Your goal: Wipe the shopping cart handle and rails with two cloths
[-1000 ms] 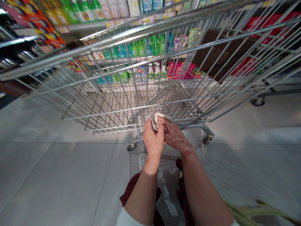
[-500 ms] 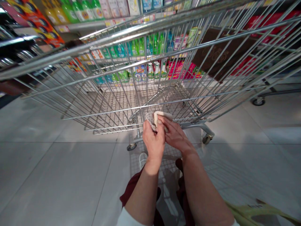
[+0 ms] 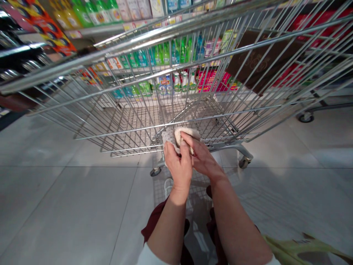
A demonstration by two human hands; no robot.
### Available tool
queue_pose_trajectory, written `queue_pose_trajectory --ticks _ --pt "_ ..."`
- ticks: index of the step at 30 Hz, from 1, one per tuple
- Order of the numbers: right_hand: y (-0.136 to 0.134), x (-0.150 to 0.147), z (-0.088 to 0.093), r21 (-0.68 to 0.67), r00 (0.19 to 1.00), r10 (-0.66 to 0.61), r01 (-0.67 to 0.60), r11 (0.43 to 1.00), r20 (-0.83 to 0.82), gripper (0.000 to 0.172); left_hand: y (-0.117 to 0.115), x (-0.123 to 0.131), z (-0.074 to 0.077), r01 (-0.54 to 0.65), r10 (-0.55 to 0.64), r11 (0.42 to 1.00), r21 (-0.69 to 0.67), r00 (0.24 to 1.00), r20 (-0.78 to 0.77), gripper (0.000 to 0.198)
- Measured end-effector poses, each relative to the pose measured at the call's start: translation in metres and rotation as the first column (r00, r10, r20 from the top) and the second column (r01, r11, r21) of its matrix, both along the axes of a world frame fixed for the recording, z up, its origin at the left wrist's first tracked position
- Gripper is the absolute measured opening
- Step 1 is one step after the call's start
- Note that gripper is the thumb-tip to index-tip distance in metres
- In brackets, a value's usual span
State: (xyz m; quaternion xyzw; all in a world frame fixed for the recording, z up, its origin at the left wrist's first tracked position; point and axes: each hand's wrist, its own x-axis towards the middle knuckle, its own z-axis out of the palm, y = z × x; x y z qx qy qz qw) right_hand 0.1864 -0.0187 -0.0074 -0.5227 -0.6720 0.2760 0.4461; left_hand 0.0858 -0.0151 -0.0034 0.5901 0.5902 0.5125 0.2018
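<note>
Head view: cloth (image 3: 183, 134), long axis crosswise

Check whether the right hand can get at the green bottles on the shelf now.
Probably not: the right hand is holding a small cloth at the near end of the wire shopping cart, and the cart's basket lies between it and the green bottles, which look out of reach.

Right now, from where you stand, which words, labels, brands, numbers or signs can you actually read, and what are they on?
No word or number is clearly readable.
Blue-and-white product label: bold lettering, too blurred to read.
Shelf price tags: too small to read.
Brown panel: curly marks, unreadable.
Pale green bag: dark print, too small to read.
Cloth between left hand and right hand: no lettering visible.
</note>
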Motion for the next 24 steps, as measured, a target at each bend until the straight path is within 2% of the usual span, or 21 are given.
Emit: queue_pose_trajectory --ticks 4,11,14,18,24 --pt "0.002 -0.001 -0.002 -0.075 1.000 0.015 -0.013 0.997 0.016 0.061 0.005 -0.004 -0.001 0.008 -0.011 0.998 -0.060 0.999 -0.035 0.026" --pt "0.005 -0.011 -0.014 -0.203 1.000 -0.030 0.031 0.979 0.009 0.054 0.018 -0.010 -0.013 0.022 -0.041 0.965 -0.260 0.997 -0.071 0.022" --pt "0.008 -0.013 -0.019 -0.184 0.999 -0.031 0.033 0.982 0.014 0.053 0.020 -0.011 -0.014 0.019 -0.036 0.963 -0.268 0.998 -0.060 0.027" --pt "0.007 -0.013 -0.014 -0.135 0.999 -0.036 0.037 0.990 0.016 0.056 0.016 -0.011 -0.009 0.021 -0.030 0.962 -0.273 0.999 -0.029 0.027" --pt "0.004 -0.010 -0.003 -0.108 0.991 -0.025 0.010 0.994 -0.132 0.058 0.008 -0.009 0.005 0.072 -0.073 0.991 -0.112 0.997 -0.002 0.029"
